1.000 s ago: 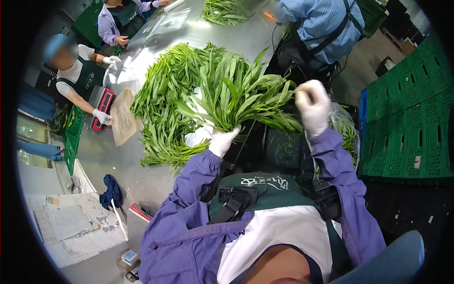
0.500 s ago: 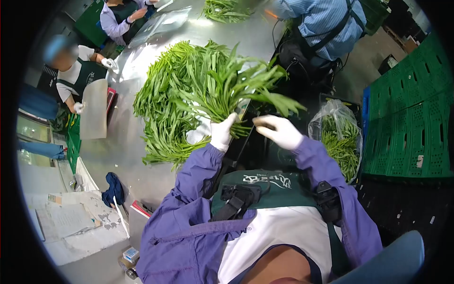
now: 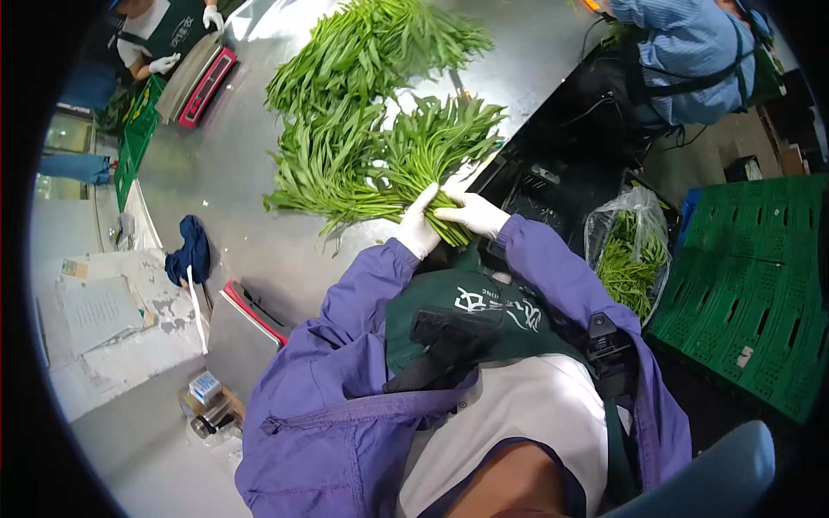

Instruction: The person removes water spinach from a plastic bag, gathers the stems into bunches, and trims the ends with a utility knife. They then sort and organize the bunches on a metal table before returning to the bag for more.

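Note:
My left hand, in a white glove, is closed around the stems of a bunch of leafy water spinach. From the other side, my right hand, also gloved, has its fingers on the same stems just above their cut ends. The leaves fan away from me and overlap the loose water spinach pile on the steel table. Where the bunch meets the pile, its edge is hard to make out.
A red-edged scale stands at the left near a gloved person. Another person in a blue shirt works at upper right. Right of me are a plastic-lined crate of greens and stacked green crates. Dark blue cloth hangs at left.
My right hand has moved left from beside the bunch onto its stems. The bunch is lower, with its leaves down against the table. The camera view has shifted.

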`<state>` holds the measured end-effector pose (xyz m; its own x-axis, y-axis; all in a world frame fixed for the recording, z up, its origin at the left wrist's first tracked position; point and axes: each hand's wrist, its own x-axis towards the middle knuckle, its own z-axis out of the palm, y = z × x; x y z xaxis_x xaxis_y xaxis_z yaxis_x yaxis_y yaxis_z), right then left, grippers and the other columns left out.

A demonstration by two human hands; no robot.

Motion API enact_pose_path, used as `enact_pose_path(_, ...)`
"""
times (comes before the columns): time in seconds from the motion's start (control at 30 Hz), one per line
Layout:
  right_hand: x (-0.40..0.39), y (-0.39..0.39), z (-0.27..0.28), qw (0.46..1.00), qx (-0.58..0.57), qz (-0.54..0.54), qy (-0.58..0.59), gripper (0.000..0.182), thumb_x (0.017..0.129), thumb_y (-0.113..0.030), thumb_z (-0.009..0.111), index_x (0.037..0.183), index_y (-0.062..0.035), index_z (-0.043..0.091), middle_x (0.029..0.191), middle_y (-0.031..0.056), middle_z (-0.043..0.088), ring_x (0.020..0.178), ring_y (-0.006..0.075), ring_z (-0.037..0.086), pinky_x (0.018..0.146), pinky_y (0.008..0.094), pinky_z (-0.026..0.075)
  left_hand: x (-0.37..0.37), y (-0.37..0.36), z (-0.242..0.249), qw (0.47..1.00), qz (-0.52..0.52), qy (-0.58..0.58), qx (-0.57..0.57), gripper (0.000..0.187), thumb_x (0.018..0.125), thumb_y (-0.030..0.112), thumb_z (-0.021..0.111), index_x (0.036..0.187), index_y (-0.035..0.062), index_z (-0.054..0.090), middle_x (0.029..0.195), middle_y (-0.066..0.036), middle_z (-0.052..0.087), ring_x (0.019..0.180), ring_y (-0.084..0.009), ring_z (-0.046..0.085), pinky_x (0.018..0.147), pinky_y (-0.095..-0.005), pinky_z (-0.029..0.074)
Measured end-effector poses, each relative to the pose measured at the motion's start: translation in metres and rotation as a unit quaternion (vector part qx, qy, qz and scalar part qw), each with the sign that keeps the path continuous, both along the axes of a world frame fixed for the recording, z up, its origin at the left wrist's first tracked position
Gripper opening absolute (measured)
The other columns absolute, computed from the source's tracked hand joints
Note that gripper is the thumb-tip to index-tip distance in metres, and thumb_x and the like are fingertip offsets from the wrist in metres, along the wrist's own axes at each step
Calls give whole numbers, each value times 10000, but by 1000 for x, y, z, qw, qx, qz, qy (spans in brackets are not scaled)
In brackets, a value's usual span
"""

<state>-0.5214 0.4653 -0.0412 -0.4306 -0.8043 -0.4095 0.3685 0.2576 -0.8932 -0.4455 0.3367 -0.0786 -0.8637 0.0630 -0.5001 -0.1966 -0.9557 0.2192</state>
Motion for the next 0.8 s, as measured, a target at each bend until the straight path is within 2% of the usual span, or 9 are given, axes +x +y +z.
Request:
enact_pose_path(0.1, 6, 0, -11, 1000, 15, 11, -9, 419, 798, -101, 673, 1176, 1, 523, 997, 87, 623, 905, 155, 576, 805, 292, 474, 17, 11, -5, 998, 6, -29, -54, 270, 911, 175, 564, 1137, 26, 557, 1086, -125, 619, 989, -236, 609, 876, -396, 503)
enact_pose_path(0.17, 11, 1, -13, 997, -44, -2, -69, 450, 790, -84, 676, 1186, 22, 490, 1013, 94, 607, 900, 149, 568, 794, 298, 476, 25, 8, -10, 994, 12, -45, -102, 279, 912, 150, 557, 1155, 14, 550, 1082, -128, 623, 973, -231, 621, 854, -386, 520)
enact_pose_path(0.23, 9, 1, -11, 993, -40, 47, -98, 575, 787, -84, 682, 1279, 60, 420, 1131, 130, 583, 970, 165, 567, 847, 299, 465, 29, 0, -16, 988, -2, -51, -146, 283, 910, 119, 543, 1158, -19, 538, 1043, -134, 634, 919, -224, 641, 807, -365, 543)
enact_pose_path(0.33, 4, -2, -12, 991, 27, -12, -130, 675, 833, -113, 659, 1386, 74, 320, 1303, 154, 509, 1131, 160, 511, 963, 278, 402, 35, -8, -10, 994, -5, -51, -96, 281, 873, 53, 532, 1138, -38, 536, 1009, -135, 643, 896, -236, 645, 797, -368, 540)
enact_pose_path(0.47, -3, -3, -26, 992, 35, -19, -117, 571, 837, -95, 652, 1337, 50, 415, 1201, 121, 587, 1017, 142, 575, 880, 276, 454, 43, -19, -8, 999, -42, -10, -29, 357, 848, 30, 481, 1196, -50, 488, 1108, -149, 613, 985, -253, 620, 877, -395, 502)
enact_pose_path(0.53, -1, -6, -25, 999, 21, 41, -24, 473, 832, -68, 639, 1269, 34, 490, 1094, 101, 635, 954, 135, 597, 857, 269, 464, 49, -22, -8, 997, -69, 26, -24, 432, 837, 38, 464, 1258, -57, 438, 1203, -168, 574, 1070, -268, 591, 939, -420, 475)
enact_pose_path(0.63, 3, -11, -23, 993, 76, 4, 91, 398, 830, -49, 618, 1213, 27, 535, 1023, 94, 653, 916, 132, 604, 849, 267, 469, 54, -23, -6, 997, -56, 18, -56, 463, 825, 27, 464, 1279, -49, 417, 1233, -165, 557, 1096, -262, 578, 960, -419, 460)
enact_pose_path(0.7, 3, -9, -33, 996, 76, -7, 52, 363, 846, -45, 584, 1198, 33, 545, 1034, 97, 644, 910, 128, 602, 833, 263, 474, 55, -26, -4, 997, -48, 25, -55, 486, 816, 14, 458, 1296, -33, 403, 1252, -157, 547, 1114, -259, 568, 978, -414, 447)
enact_pose_path(0.8, 8, -6, -33, 988, -9, -128, -91, 336, 844, -153, 606, 1129, 24, 583, 972, 89, 643, 855, 123, 595, 788, 265, 475, 50, -25, 3, 998, -31, 33, -52, 476, 822, -1, 471, 1294, -3, 416, 1247, -131, 554, 1133, -253, 556, 985, -394, 448)
